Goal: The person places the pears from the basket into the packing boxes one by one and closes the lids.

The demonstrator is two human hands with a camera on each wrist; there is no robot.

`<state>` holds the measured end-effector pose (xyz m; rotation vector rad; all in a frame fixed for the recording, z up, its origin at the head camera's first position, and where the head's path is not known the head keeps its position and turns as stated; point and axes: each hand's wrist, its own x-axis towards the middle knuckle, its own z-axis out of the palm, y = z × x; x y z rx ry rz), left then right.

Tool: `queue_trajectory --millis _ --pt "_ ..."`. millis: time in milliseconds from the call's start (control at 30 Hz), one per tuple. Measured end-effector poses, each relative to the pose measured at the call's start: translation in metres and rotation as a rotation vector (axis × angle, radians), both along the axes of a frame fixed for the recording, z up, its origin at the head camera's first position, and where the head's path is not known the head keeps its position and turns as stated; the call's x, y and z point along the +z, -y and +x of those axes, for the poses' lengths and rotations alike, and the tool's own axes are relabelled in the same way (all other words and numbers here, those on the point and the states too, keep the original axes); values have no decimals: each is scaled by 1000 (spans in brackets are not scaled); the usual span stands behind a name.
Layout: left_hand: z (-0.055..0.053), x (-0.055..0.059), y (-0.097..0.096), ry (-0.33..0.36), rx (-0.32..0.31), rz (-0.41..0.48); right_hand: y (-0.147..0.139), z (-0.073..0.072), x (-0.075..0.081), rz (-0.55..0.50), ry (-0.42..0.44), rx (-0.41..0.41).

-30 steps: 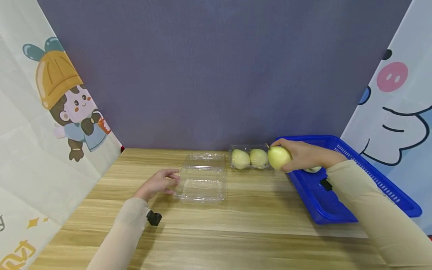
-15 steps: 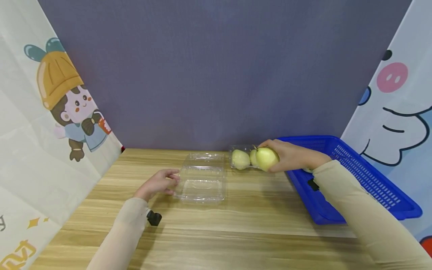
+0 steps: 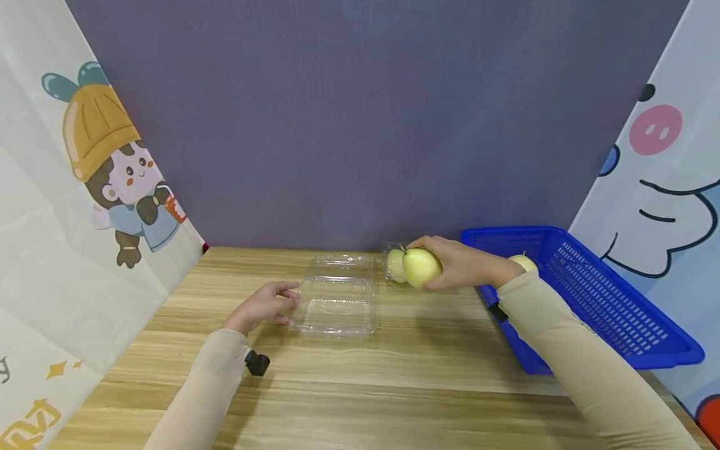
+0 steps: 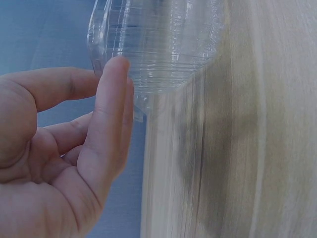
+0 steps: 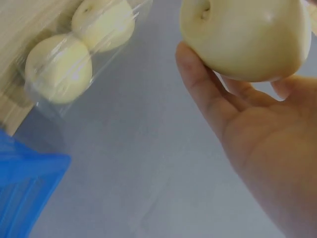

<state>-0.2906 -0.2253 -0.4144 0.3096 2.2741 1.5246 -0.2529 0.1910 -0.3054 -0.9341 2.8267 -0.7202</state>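
My right hand (image 3: 458, 262) grips a yellow-green pear (image 3: 422, 269) above the table, its stem upward in the head view. Behind that pear, a closed clear plastic box (image 5: 37, 96) holds two more pears; both show in the right wrist view, while the held pear hides part of them in the head view. An opened clear plastic clamshell box (image 3: 337, 306) lies flat at the middle of the table. At its left edge rests my left hand (image 3: 267, 306), fingers loosely extended and touching the plastic (image 4: 148, 39).
A blue plastic basket (image 3: 525, 350) stands at the right, with a pear (image 3: 524, 262) visible inside, partly behind my right forearm. The wooden table (image 3: 337, 400) ends against a grey-blue back panel (image 3: 360, 125). Printed cloths hang at both sides.
My right hand has carried the pear leftward from the basket's edge, across the front of the closed box. The left hand and the open clamshell have stayed put.
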Motion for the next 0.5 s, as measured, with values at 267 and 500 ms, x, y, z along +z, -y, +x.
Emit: queue_trajectory --millis 267,500 --pt "1 2 -1 3 0 5 18 -2 -6 -7 -55 52" --pt "0 1 0 -1 0 6 34 -4 -11 -36 -73 65"
